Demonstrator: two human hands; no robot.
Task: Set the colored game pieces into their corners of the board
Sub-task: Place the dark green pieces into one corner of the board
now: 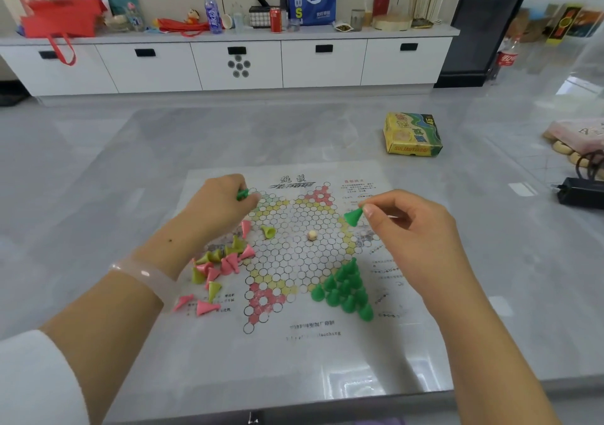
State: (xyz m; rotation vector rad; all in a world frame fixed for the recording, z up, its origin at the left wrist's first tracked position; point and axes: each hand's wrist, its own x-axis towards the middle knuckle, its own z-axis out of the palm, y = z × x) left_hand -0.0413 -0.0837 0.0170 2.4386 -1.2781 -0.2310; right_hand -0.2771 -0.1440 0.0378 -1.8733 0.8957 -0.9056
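Note:
A paper Chinese-checkers board (294,254) lies flat on the grey table. Several green cones (346,289) stand packed in its lower right corner. A loose heap of pink and yellow-green cones (217,266) lies off the board's left side, and one yellow-green cone (268,231) lies tipped on the board. My left hand (219,203) grips a green cone (242,193) over the upper left corner. My right hand (411,228) pinches another green cone (353,217) by its tip above the right corner. A small pale ball (312,235) sits at the centre.
The yellow and green game box (412,134) stands beyond the board at the right. A black adapter (580,192) and a pink bag (578,136) lie at the far right edge. White drawers with clutter on top line the back wall.

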